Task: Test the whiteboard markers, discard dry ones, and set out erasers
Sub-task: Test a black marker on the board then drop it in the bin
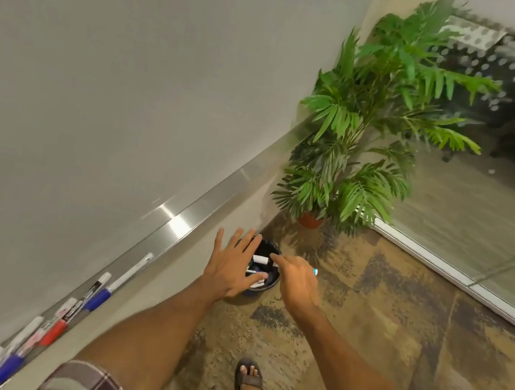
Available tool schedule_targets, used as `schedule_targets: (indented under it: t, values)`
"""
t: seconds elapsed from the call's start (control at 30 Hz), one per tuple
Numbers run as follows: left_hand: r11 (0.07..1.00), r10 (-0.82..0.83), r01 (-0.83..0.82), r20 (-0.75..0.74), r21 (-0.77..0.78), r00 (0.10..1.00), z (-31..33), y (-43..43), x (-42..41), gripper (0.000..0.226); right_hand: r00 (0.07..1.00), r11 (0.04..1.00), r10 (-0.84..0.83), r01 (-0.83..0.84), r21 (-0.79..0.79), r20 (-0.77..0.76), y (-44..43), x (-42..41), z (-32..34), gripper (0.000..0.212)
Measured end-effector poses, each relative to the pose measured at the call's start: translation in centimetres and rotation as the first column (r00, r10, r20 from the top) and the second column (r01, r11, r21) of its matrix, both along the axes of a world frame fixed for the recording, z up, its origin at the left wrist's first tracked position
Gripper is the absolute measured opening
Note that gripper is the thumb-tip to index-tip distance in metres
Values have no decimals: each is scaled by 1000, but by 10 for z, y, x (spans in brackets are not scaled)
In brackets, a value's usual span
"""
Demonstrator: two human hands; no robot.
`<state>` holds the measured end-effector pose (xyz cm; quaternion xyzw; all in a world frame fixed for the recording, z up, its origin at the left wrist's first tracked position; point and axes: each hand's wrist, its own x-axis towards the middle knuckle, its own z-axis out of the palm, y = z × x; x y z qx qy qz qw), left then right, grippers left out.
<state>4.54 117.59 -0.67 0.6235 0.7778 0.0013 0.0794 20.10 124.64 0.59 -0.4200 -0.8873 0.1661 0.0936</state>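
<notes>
A small black bin (269,253) stands on the floor below the whiteboard (117,73), with several discarded markers inside it. My left hand (233,266) hovers over the bin, fingers spread and holding nothing. My right hand (298,282) is closed around a white marker with a blue end (314,271), held level above the bin's right rim. Several more markers lie on the whiteboard's metal tray (200,209): a blue-capped one (97,296), a red-capped one (57,327) and a blue one (8,364) at the lower left. No eraser is in view.
A potted green plant (369,128) stands in the corner beyond the bin. A glass wall with a white bottom frame (458,275) runs along the right. The floor is patterned brown carpet (396,332). My sandalled foot (249,382) shows near the bottom.
</notes>
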Motion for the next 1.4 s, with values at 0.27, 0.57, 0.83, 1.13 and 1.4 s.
schedule_targets:
  t: [0.27, 0.57, 0.83, 1.13, 1.4]
  values:
    - [988, 78, -68, 67, -137, 995, -65, 101, -29, 82, 975, 989, 144, -140, -39, 171, 117, -33, -74, 50]
    - [957, 111, -87, 72, -277, 991, -144, 162, -50, 77, 952, 964, 244, -218, -152, 186, 182, -78, -152, 46]
    - [932, 219, -181, 90, -315, 971, -170, 179, -77, 75, 939, 944, 283, -237, -228, 196, 213, -102, -190, 62]
    - [923, 270, -223, 115, -315, 956, -162, 170, -73, 74, 955, 959, 254, -227, -171, 154, 212, -107, -190, 52]
    - [938, 270, -235, 111, -254, 957, -116, 140, -54, 70, 960, 968, 247, -239, -77, 129, 182, -92, -146, 49]
